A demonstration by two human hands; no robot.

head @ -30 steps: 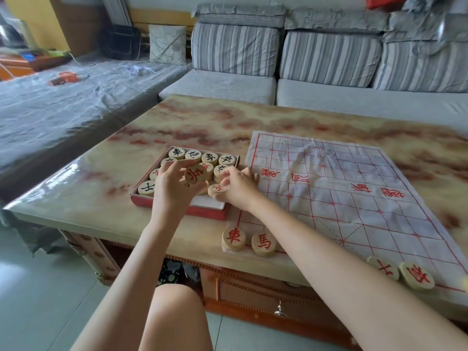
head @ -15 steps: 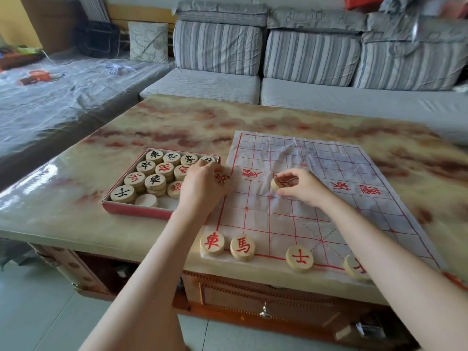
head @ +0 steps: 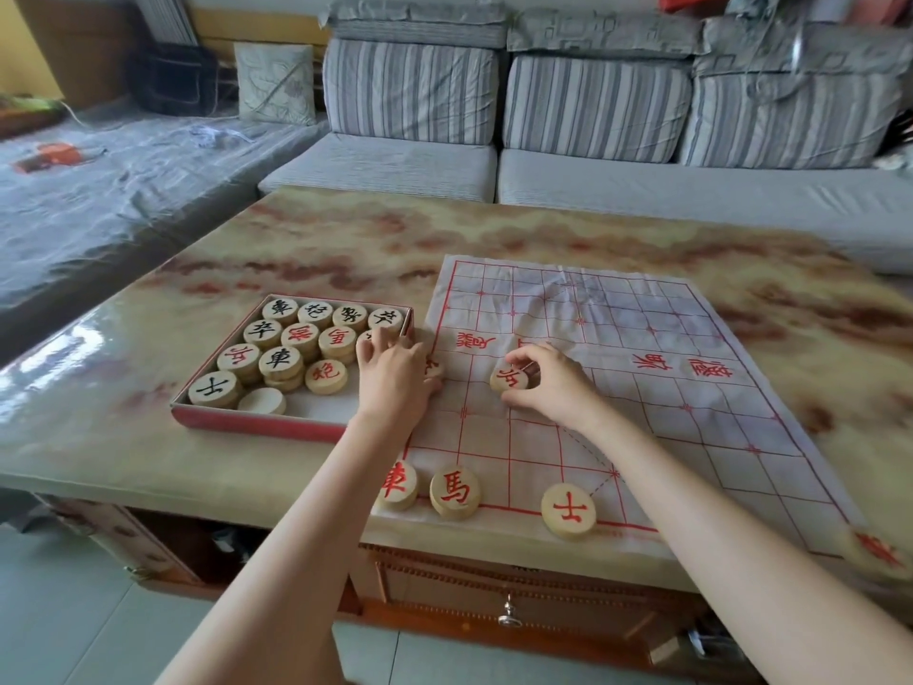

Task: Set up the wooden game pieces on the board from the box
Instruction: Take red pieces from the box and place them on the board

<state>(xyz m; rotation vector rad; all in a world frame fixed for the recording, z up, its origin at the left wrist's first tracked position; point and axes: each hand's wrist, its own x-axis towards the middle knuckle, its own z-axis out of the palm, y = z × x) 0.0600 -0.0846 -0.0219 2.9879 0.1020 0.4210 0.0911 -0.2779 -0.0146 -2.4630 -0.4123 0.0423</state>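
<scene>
A white paper board (head: pixel 617 358) with red grid lines lies on the table. Left of it stands a red box (head: pixel 257 423) holding several round wooden pieces with red or black characters. My right hand (head: pixel 548 383) pinches a red-marked piece (head: pixel 509 378) low over the board's left half. My left hand (head: pixel 393 375) is at the board's left edge beside the box, its fingers round another piece (head: pixel 434 369), mostly hidden. Three red pieces sit along the near edge: a chariot (head: pixel 397 485), a horse (head: pixel 454 491) and an advisor (head: pixel 568 510).
The marble-patterned table (head: pixel 494 224) has a drawer with a metal knob (head: pixel 509 619) below its front edge. A striped grey sofa (head: pixel 593 140) runs behind and to the left. Another red piece (head: pixel 879 548) lies at the board's near right corner.
My right hand has carried its piece from the box out over the board and lowered it. My left hand has moved from the box to the board's left edge with its piece.
</scene>
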